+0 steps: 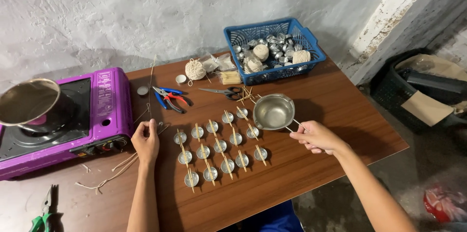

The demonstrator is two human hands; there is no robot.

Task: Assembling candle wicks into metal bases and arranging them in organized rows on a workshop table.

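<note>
R hand [315,137] clamped on handle of small steel pouring pot [273,111], held over tealight cups [220,146] w/ sticks across. L hand [145,142] flat on table [311,173], fingers loose, gripping nothing, beside purple stove [104,110]. Farther back: pliers [170,98], scissors [224,92], blue basket [311,49].

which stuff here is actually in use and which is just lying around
In use: small metal pot in the right hand; rows of small metal cups with sticks across them; left hand resting beside them.

Lying about: scissors, red-and-blue pliers, blue basket, purple stove.
</note>
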